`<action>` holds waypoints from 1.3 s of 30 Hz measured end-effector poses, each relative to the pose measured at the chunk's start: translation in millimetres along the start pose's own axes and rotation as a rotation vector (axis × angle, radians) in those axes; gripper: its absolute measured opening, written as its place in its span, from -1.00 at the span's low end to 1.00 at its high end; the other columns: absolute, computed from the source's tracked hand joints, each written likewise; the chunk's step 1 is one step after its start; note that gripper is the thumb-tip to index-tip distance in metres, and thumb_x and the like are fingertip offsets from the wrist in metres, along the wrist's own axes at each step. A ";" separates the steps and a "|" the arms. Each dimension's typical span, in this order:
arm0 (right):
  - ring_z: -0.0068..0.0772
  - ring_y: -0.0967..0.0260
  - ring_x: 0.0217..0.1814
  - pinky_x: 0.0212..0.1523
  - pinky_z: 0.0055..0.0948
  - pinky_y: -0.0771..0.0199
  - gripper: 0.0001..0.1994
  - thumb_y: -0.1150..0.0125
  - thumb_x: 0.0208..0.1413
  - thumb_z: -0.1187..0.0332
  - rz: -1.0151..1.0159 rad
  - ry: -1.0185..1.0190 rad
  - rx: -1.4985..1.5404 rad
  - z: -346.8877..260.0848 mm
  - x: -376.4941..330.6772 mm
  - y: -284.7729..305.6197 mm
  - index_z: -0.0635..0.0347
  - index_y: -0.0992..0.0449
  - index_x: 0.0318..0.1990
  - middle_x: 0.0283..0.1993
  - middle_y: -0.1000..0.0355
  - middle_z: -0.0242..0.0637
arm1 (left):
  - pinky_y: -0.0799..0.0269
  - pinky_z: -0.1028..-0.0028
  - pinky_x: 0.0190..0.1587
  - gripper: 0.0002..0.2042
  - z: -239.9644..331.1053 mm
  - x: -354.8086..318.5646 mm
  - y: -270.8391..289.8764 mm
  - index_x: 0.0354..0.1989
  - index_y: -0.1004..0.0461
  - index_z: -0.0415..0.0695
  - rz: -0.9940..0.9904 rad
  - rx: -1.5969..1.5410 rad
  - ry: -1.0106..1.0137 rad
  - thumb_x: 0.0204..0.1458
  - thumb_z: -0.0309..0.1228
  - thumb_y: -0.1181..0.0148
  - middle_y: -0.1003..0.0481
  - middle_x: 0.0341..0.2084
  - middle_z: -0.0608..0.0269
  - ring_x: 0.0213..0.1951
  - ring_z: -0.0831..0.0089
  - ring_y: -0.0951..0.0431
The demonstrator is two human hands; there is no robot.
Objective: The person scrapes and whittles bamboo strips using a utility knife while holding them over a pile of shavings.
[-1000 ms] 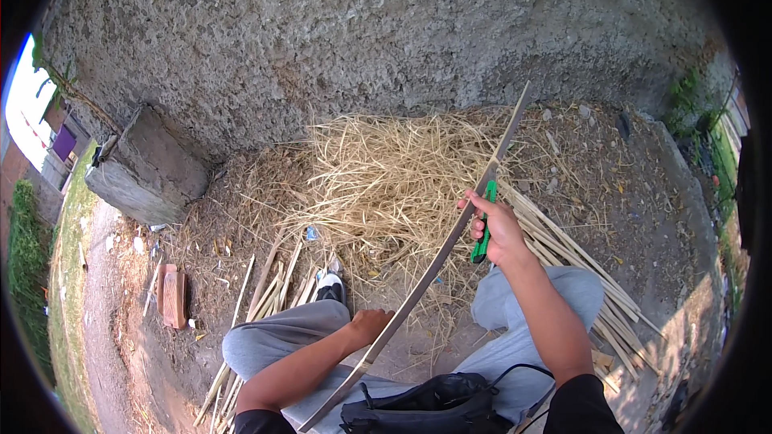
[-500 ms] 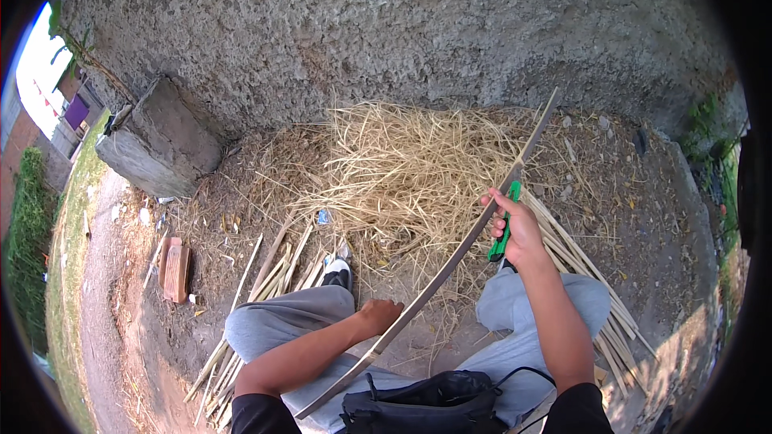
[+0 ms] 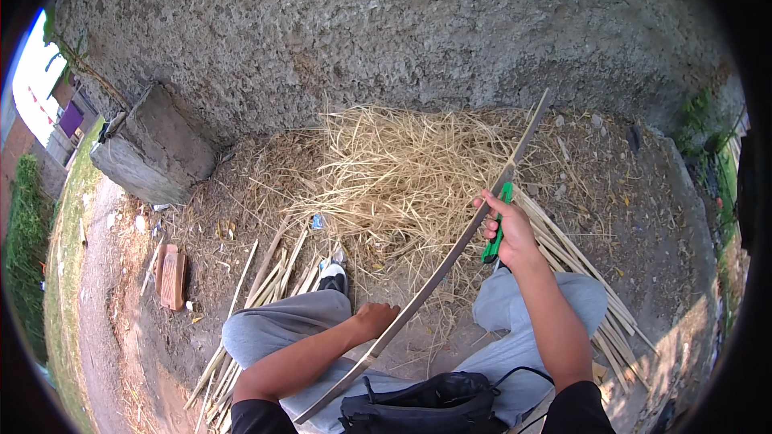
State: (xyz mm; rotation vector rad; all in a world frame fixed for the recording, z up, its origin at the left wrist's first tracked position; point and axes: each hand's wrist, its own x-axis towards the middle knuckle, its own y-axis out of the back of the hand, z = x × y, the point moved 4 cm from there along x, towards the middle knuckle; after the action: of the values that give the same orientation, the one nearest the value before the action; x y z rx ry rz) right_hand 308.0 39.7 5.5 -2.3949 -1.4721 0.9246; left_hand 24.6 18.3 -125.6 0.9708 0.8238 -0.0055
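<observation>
A long, thin bamboo strip, grey-brown with a pale edge and node rings, slants across my lap from lower left to upper right. My left hand is closed around its lower part, above my left thigh. Higher up, my right hand grips a green utility knife and has its thumb and fingers on the strip too. The knife's blade is not clearly visible. Beyond my hands, a heap of pale, thin bamboo shavings lies on the ground.
Split bamboo sticks lie in bundles beside my left leg and right leg. A rough wall rises behind the shavings. At left are a concrete block and a reddish brick. A black bag rests on my lap.
</observation>
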 end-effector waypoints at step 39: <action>-0.78 -0.08 -0.56 -0.57 -0.67 -0.15 -0.84 -0.12 0.26 0.39 -0.046 0.173 0.276 -48.0 4.3 16.4 0.23 -0.40 -0.09 -0.21 -0.47 -0.24 | -0.52 0.45 -0.35 -0.61 41.5 -79.6 95.2 0.17 -0.31 -0.30 -0.077 -1.735 -0.433 0.13 -0.61 -0.08 -0.53 -0.16 0.03 -0.43 0.43 -0.58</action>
State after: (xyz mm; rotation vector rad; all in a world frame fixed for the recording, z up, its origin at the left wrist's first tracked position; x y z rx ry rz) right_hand 349.9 43.1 34.2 -2.1722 -1.2426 0.8262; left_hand 27.7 16.7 5.2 -0.6953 0.2180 0.3632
